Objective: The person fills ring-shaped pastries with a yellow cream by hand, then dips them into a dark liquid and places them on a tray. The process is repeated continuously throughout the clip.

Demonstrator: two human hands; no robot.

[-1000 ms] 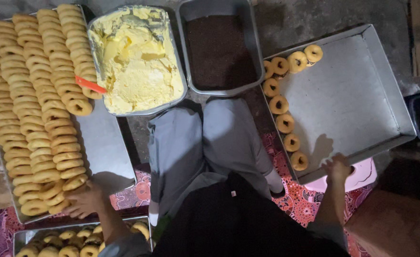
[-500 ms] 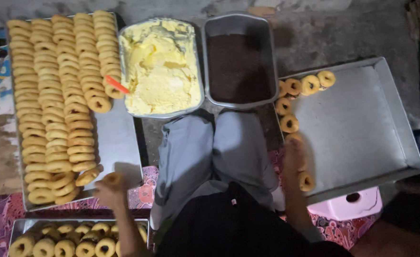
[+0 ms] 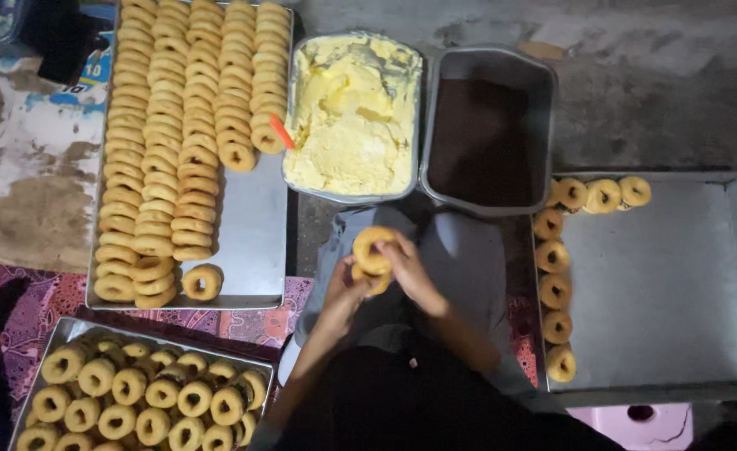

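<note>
Golden ring biscuits (image 3: 374, 250) sit pinched between both hands over the lap: left hand (image 3: 345, 288) and right hand (image 3: 408, 271) have fingers closed on them. Pairing looks underway; next, likely careful pressing near the yellow cream tub (image 3: 353, 117), beside the right tray (image 3: 661, 284).

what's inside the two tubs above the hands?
Left tub holds pale yellow cream with an orange utensil handle poking over the rim; its working end is out of sight. Right tub holds a dark brown filling. Both bottoms are covered.

Head view, straight down, close overhead
</note>
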